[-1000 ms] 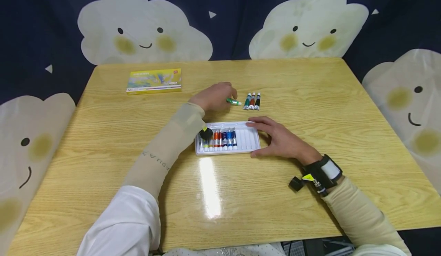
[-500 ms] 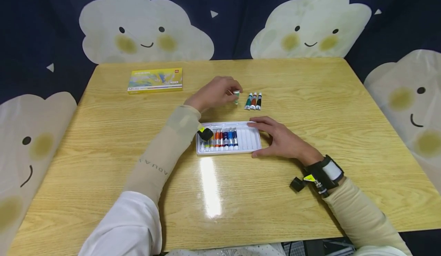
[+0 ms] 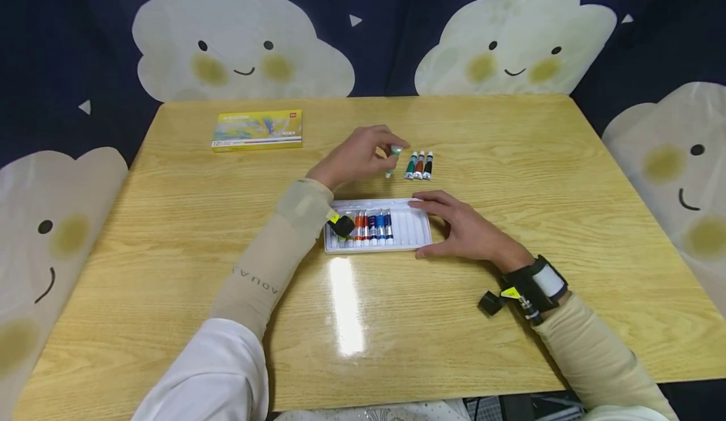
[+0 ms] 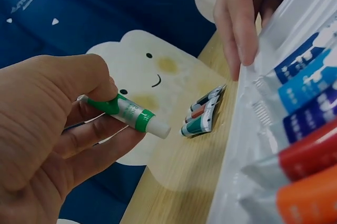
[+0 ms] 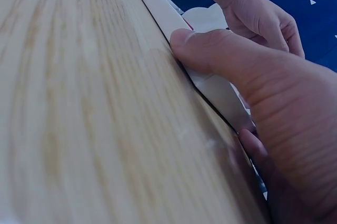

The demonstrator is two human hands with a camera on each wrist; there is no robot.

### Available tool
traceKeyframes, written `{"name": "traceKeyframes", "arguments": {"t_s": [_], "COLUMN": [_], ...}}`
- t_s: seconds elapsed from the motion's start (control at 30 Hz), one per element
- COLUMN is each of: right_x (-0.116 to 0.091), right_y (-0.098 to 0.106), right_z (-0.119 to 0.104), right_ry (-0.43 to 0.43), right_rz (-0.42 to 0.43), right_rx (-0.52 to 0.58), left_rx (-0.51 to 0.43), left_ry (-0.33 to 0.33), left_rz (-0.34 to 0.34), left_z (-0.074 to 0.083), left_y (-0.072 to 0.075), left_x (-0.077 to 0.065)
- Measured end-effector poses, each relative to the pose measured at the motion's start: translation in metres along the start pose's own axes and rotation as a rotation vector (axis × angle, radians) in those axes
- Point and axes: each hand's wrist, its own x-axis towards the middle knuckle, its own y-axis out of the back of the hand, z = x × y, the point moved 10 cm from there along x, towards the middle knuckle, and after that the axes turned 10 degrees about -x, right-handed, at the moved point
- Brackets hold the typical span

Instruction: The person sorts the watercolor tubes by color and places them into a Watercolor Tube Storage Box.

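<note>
My left hand (image 3: 362, 156) pinches a small green paint tube (image 4: 126, 109) between thumb and fingers, above the table and beyond the tray. In the left wrist view its white cap points away from the palm. My right hand (image 3: 473, 230) grips the right end of a white plastic tray (image 3: 413, 227), thumb on the near edge and fingers at the far edge. Several paint tubes (image 3: 371, 229) fill the tray's left and middle slots, orange, red and blue among them; my left wrist camera covers some. Just right of the held tube lie a teal tube (image 3: 410, 166), a reddish-brown tube (image 3: 419, 166) and a black tube (image 3: 428, 166).
A flat yellow paint box (image 3: 258, 130) lies at the back left of the wooden table (image 3: 510, 144). A dark cloth with cloud faces (image 3: 244, 49) hangs behind the table. Light glares off the tabletop in front of the tray.
My left hand has shifted slightly right with the green tube and turned it from lying sideways to roughly upright, cap low. My right hand stays on the tray.
</note>
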Motion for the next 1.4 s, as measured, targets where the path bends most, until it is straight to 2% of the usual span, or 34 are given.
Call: {"name": "traceKeyframes", "arguments": {"t_s": [0.27,0.53,0.77,0.93,1.17,1.4], "right_x": [0.000,-0.001,0.000,-0.001,-0.001,-0.001], "right_y": [0.001,0.000,0.001,0.000,0.000,0.000], "right_z": [0.001,0.000,0.000,0.001,0.001,0.001], "right_ry": [-0.008,-0.009,-0.008,-0.013,-0.010,-0.008], "right_rz": [-0.003,-0.006,-0.007,-0.012,-0.009,-0.011], "right_rx": [0.000,0.004,0.009,0.014,0.018,0.020], "left_rx": [-0.052,-0.051,-0.095,-0.140,-0.263,-0.306], "left_ry": [-0.027,-0.005,0.048,0.046,0.026,0.017], "left_rz": [-0.029,-0.086,-0.167,-0.254,-0.346,-0.440], "left_z": [0.003,0.003,0.001,0.005,0.012,0.015], "left_y": [-0.007,-0.014,-0.021,-0.030,-0.041,-0.054], "left_x": [-0.003,-0.007,-0.009,-0.010,-0.014,-0.018]}}
